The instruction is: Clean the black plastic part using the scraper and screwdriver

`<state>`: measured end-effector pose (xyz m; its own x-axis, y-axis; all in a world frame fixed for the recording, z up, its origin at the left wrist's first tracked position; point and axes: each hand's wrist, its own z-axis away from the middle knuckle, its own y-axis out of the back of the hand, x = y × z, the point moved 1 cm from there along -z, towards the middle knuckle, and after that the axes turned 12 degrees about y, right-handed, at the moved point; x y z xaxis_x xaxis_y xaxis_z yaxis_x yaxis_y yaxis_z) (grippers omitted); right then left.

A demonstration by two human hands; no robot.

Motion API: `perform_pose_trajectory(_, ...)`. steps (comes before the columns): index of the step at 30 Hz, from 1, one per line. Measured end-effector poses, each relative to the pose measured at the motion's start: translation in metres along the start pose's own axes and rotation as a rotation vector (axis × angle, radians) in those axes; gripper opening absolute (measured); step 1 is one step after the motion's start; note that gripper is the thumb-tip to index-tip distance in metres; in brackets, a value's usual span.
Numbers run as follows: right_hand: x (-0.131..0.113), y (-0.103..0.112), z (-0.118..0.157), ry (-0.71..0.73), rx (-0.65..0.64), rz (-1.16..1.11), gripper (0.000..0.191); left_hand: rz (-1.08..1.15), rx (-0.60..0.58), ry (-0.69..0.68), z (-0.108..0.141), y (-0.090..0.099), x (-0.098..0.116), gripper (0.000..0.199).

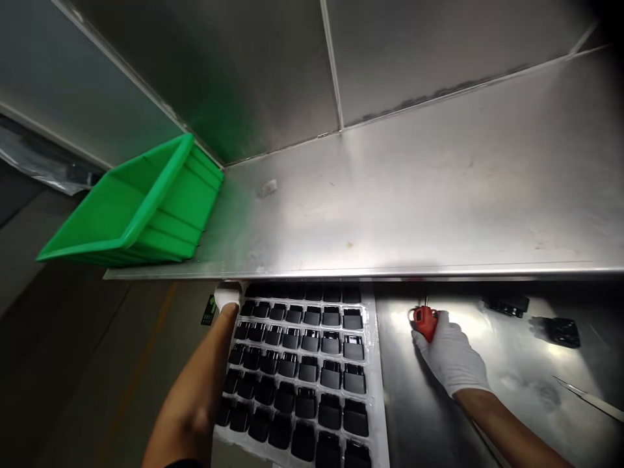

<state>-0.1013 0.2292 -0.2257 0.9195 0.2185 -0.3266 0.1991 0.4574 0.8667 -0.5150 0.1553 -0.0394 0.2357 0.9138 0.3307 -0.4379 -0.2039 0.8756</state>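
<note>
My right hand (451, 354), in a white glove, is shut on a red-handled screwdriver (426, 323) with its thin shaft pointing up toward the shelf edge. It sits above a steel work surface (400, 364). My left hand (227, 297), also gloved, is at the far left corner of a clear plastic tray (377, 390) holding several black rectangular parts (330, 375) in rows. The shelf edge hides the fingertips of my left hand and the tray's far row.
A stainless steel shelf (414, 221) runs across above the hands, with a green plastic bin (141, 208) on its left end. Two loose black parts (556, 332) lie on the steel surface at right, near metal tweezers (589, 400). A grey floor lies left.
</note>
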Motion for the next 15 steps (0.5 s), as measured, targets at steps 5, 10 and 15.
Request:
perform_pose_trajectory(5, 0.003, 0.001, 0.014, 0.179, 0.132, -0.015, 0.04, -0.129, 0.25, 0.048, 0.067, -0.024, -0.033, 0.032)
perform_pose_trajectory(10, 0.02, 0.002, 0.053, 0.285, 0.193, -0.117, 0.036, 0.08, -0.489, -0.347, 0.24, -0.13, -0.053, 0.03)
perform_pose_trajectory(15, 0.059, 0.002, 0.101, 0.293, 0.249, -0.229, 0.041, -0.266, -0.79, -0.509, 0.362, -0.243, -0.052, 0.042)
